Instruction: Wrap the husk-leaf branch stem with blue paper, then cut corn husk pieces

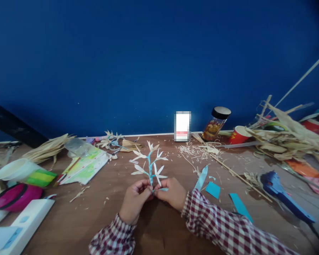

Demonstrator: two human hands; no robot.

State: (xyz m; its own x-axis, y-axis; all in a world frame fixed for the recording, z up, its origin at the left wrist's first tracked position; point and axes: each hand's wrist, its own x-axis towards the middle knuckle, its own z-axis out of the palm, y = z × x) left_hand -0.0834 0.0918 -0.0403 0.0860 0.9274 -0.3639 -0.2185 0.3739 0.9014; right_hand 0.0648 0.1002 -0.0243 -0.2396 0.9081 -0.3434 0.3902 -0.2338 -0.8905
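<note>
Upright in front of me stands a spray of flowers with pale, pointed husk-like petals on a blue-wrapped stem [150, 164]. My left hand [135, 198] is closed, pinching the lower end of this stem between thumb and fingers. Close beside it, my right hand [172, 193] is also closed, its fingertips meeting the stem's base. A pale blue strip [163, 190] shows between the right fingers. To the right on the table lie a light blue strip [201, 178], a blue paper square [213, 190] and a longer blue paper strip [240, 207].
A blue glue gun [284, 196] and a heap of dried husks [295, 138] lie at right. Toward the wall stand a black-lidded jar [215, 124] and a red paper cup [239, 134]. At left are a tipped cup [23, 171], a magenta pouch [18, 196] and a white box [33, 219].
</note>
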